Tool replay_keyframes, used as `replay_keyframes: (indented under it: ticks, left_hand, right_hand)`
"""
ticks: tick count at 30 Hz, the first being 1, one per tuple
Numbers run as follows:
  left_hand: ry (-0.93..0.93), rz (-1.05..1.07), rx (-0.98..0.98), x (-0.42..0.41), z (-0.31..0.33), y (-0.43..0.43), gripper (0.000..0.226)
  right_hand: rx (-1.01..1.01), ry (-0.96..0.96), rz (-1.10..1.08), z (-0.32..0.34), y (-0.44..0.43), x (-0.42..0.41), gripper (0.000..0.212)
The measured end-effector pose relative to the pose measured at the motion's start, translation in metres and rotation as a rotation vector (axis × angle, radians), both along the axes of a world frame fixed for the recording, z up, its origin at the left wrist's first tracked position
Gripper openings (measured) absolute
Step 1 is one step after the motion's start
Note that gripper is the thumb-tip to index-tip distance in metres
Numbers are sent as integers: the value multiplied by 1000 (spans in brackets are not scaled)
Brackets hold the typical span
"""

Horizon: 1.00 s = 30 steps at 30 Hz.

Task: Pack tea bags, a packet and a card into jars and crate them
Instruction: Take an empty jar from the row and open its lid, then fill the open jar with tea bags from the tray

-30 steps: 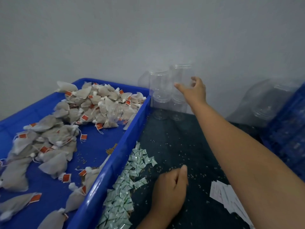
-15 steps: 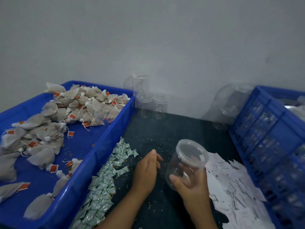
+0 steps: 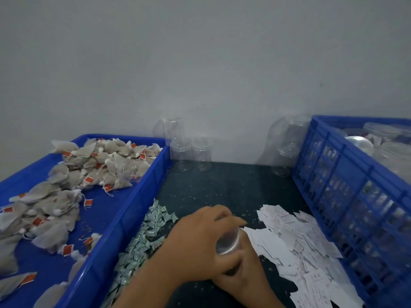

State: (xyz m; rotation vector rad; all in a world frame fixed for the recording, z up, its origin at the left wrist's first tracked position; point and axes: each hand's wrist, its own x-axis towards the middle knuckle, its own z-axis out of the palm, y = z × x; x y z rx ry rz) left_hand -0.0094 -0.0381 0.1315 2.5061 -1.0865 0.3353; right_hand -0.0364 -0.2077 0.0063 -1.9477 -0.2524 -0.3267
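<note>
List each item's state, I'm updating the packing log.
jar: tilted, gripped by both hands, looks empty
left hand: curled over the jar's top
right hand: grips the jar from below
spare jars: upright by the wall, empty
tea bags: loose in the blue tray
packets: heaped on the table
cards: scattered pile
crate: holds more jars

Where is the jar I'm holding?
Low centre of the head view, the jar is gripped by left hand and right hand, between the green packets and the white cards.
</note>
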Motion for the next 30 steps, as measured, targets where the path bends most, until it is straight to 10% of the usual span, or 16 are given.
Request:
replay_keyframes:
  ticks: [5,10,16,22,26,30]
  left_hand:
    - [29,362,9,-10,-10,-15,53]
    - [525,638,-90,9,-6,-1,80]
    - [1246,583,-734,42,-6,43,43]
    - [915,670,-680,37,-75,39,33]
    - [284,778,-229,35,-102,40,34]
    - [157,760,-95,33,-92,43,37]
  right_hand:
    - [-139,-83,-58,4,6,-2,93]
    - [-350,-312,-285,2,12,2,99]
    - [124,-126,-277,9,6,-4,98]
    - [192,-16,-165,4,1,-2,100]
    - [195,14,-97,0,2,-1,101]
    - [222,24,-91,0,4,-3,99]
